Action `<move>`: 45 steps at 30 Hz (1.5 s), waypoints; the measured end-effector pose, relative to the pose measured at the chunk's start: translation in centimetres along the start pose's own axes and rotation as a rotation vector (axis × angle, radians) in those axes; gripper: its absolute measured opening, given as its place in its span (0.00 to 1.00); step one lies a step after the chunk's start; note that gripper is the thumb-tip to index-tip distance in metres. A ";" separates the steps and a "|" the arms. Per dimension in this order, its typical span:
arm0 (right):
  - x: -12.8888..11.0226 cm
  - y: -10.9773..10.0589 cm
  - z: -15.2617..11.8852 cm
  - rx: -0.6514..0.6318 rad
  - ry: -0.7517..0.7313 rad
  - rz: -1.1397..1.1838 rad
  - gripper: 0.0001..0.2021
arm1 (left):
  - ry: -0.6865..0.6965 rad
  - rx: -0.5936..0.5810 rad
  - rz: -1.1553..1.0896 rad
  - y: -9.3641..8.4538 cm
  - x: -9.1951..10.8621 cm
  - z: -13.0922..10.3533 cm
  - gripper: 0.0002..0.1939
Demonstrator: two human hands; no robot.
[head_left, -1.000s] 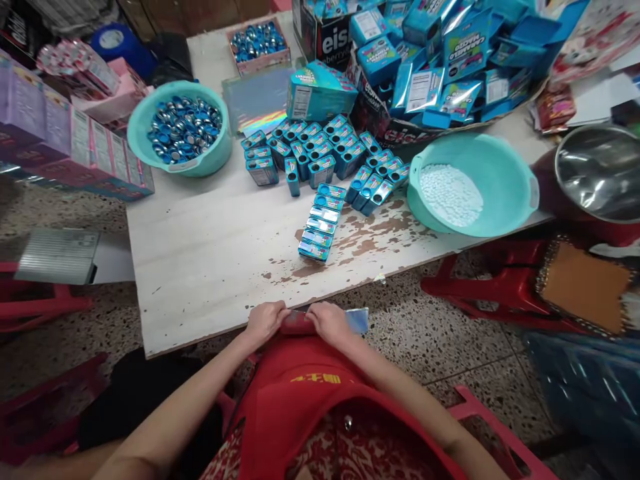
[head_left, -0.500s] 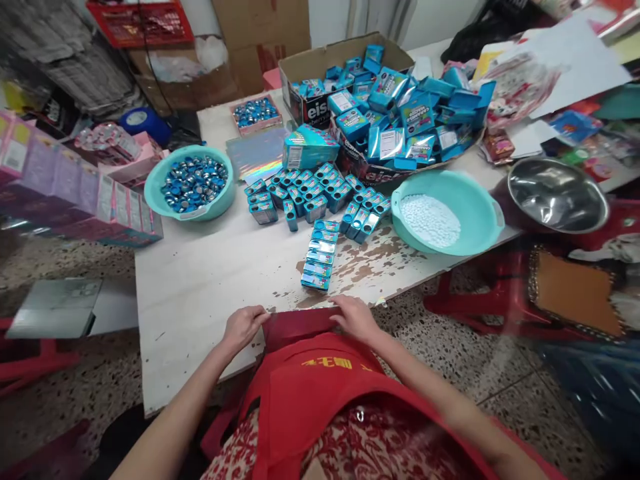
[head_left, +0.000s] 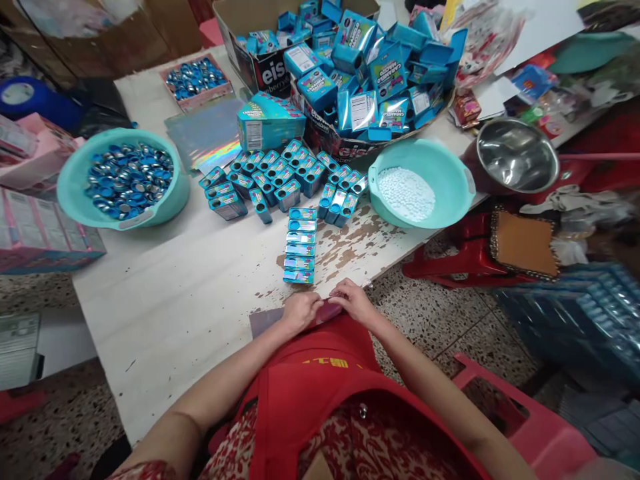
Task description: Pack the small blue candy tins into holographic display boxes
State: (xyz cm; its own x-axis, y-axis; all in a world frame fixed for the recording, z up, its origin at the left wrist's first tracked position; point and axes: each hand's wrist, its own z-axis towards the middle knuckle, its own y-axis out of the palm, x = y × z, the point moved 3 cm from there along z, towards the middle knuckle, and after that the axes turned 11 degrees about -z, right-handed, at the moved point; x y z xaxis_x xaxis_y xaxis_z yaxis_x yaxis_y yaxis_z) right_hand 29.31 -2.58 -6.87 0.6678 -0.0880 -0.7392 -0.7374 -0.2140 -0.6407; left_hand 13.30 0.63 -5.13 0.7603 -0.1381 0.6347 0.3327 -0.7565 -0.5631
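Note:
A thin, see-through sheet [head_left: 264, 321] lies at the table's front edge, partly over the red apron. My left hand [head_left: 301, 311] pinches its upper edge, fingers closed. Close by on the right, my right hand [head_left: 353, 300] has its fingers pressed together on the same sheet. Just beyond my hands stands a row of several small blue tins [head_left: 300, 249]. More blue tins with round openings [head_left: 270, 175] are grouped farther back, beside a blue carton [head_left: 270, 122].
A teal bowl of blue and silver caps [head_left: 167, 210] stands left; another with white pellets [head_left: 453, 207] stands right, near a metal bowl [head_left: 517, 157]. Boxes heaped with blue packs [head_left: 320, 130] and a shiny sheet [head_left: 200, 133] are at the back. Red stools flank the right side.
My left hand has moved right along the sheet's edge, close to my right hand. The view has shifted, so the table's things appear nearer and farther left.

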 end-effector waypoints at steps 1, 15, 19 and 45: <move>0.2 -0.1 0.0 -0.002 0.006 0.010 0.07 | -0.024 -0.011 -0.013 0.0 -0.1 0.3 0.17; 0.1 -1.1 -1.1 0.159 0.000 -0.259 0.15 | -0.023 0.016 -0.151 -0.7 0.3 1.9 0.18; -1.0 -0.1 -2.1 0.158 -0.099 -0.605 0.17 | -0.029 0.007 -0.109 -0.7 0.1 2.2 0.19; -5.8 -9.1 -2.5 0.120 0.198 -0.017 0.10 | 0.365 0.237 -0.010 -1.0 0.7 -0.4 0.16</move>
State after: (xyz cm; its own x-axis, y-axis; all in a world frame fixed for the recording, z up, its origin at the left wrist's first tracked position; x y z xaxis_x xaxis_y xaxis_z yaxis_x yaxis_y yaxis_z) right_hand 32.38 -2.53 3.71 0.6781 -0.2774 -0.6806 -0.7251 -0.1012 -0.6812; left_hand 13.27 1.04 -3.93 0.5234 -0.3807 0.7624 0.4907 -0.5968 -0.6349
